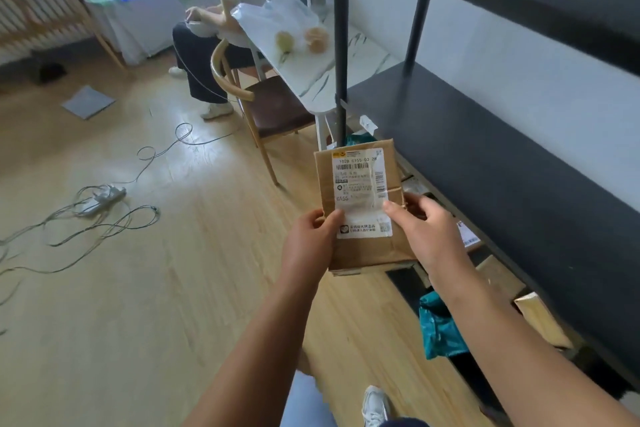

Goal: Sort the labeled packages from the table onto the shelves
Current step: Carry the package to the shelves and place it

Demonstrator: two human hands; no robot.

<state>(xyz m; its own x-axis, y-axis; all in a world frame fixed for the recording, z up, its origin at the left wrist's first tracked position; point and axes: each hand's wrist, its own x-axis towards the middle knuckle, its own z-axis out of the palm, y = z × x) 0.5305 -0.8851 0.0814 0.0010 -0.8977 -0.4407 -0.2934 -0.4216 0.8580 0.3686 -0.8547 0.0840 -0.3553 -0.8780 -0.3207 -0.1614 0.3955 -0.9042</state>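
I hold a flat brown cardboard package (360, 253) with a white shipping label facing up, in front of me above the wooden floor. My left hand (308, 246) grips its left edge and my right hand (426, 232) grips its right edge, thumbs on the label. The dark shelf unit stands to the right, its middle shelf (485, 156) bare. On the low shelf under it lie a teal bag (440, 329) and brown parcels (540, 319). A paper tag (367, 125) hangs by the black upright post (341, 45).
A white marble-look table (322, 80) with a plastic bag and cups stands beyond the post, a wooden chair (273, 104) beside it. A person sits at the table's far end. Cables and a power strip (104, 199) lie on the floor at left.
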